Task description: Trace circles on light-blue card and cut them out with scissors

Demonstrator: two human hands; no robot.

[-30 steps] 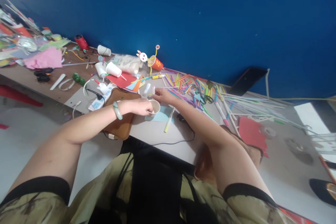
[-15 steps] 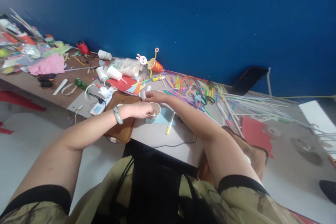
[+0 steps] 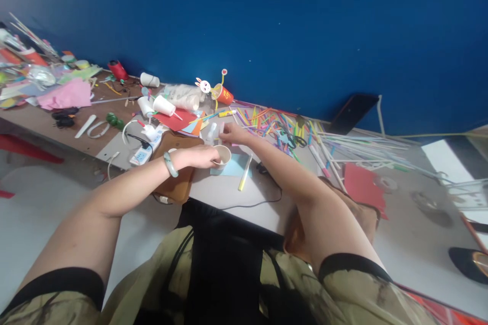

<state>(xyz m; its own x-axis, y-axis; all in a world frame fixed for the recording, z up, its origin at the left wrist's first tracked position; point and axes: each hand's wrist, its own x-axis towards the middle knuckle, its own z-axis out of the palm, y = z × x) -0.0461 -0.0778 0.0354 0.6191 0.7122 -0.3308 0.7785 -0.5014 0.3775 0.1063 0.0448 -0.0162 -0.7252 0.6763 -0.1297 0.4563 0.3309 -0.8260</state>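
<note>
Paper cup at frame centre, rim pinched by our left hand; squeezing too hard could buckle it. Our right hand, just above, has fingers at a small pale object; we can't tell if it's gripped, so it could slip. Bumping the marker, lower right of the cup, could roll it.

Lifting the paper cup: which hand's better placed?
Likely the left hand: it grips the paper cup at its rim. The right hand, beyond the cup, appears occupied with a small pinkish item.
</note>
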